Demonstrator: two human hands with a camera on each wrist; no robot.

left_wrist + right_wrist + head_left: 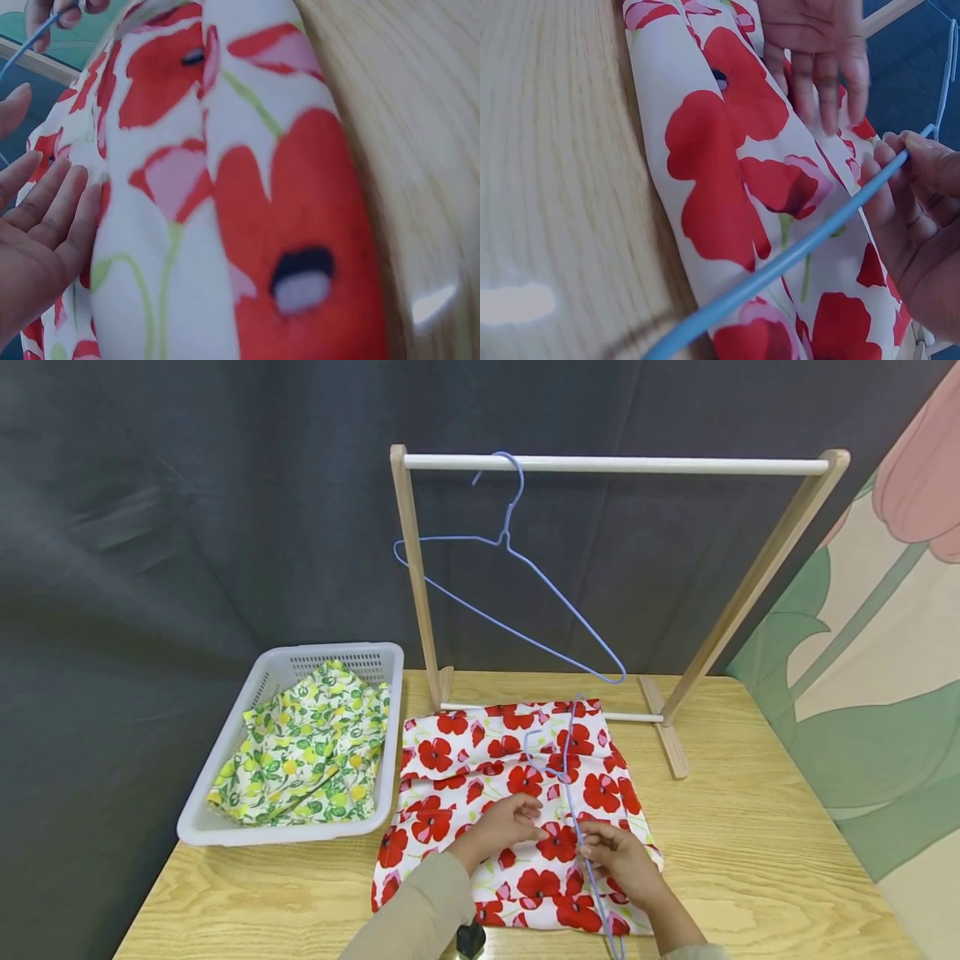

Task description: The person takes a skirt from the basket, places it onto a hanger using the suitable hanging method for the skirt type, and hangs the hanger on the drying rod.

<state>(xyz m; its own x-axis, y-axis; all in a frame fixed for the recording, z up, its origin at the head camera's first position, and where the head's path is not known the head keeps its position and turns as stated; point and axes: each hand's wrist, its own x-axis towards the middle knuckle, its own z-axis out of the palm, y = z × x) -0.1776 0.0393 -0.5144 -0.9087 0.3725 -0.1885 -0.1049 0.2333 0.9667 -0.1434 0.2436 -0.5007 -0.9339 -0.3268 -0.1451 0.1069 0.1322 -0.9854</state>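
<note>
Hands [506, 829] above floral cloth [476, 777]; right [621, 860] pinches hanger [802, 247].

Beige left sleeve [420, 910], matching right cuff [696, 952] (barely showing)

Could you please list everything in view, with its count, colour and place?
Red-flowered cloth: 1, white, red and green, spread on the table
Held hanger: 1, blue, over that cloth
Hung hanger: 1, blue, on the rack's rail
Rack: 1, wood and white, back of the table
Basket: 1, white, left
Lemon-print cloth: 1, white, yellow and green, in the basket
Table: 1, light wood, beneath
Curtain: dark, behind
Mural: 1, pink, green and cream, right
Small object: 1, black, bottom edge
Sleeves: 2, beige
Left hand: 1, over the flowered cloth
Right hand: 1, pinching the held hanger
</note>
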